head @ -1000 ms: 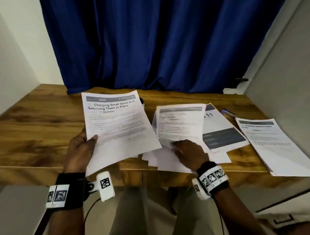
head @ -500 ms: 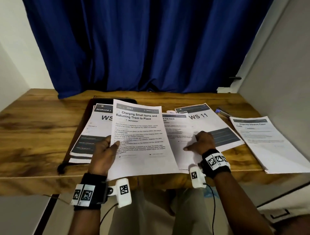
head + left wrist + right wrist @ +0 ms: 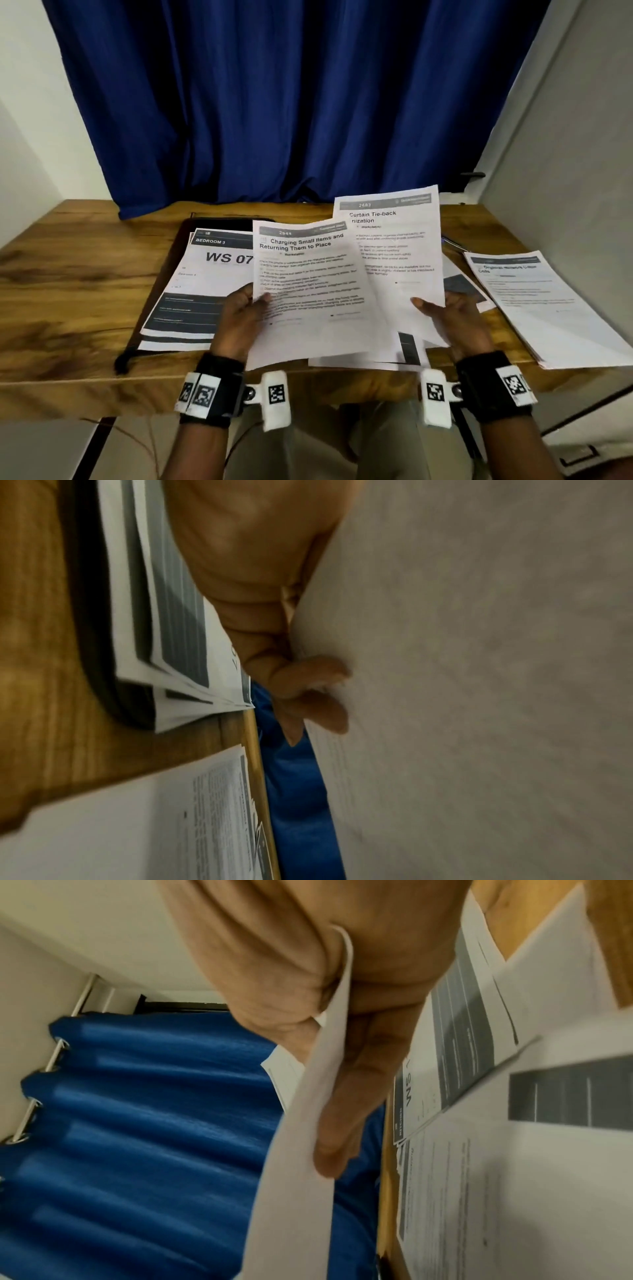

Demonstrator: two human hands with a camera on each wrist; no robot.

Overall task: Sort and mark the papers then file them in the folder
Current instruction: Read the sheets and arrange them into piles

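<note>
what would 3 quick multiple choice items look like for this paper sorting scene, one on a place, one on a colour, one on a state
1. Where does the WS 07 sheet lie?
A. on the black folder
B. on the floor
C. on the far right stack

2. What colour is the curtain?
A. red
B. blue
C. green

3. What is the right hand doing?
A. resting flat on the table
B. holding a pen
C. holding the Curtain Tie-back sheet

Answers: 1 A, folder edges show around the sheet; 2 B, blue folds fill the background; 3 C, thumb pinches the raised sheet.
</note>
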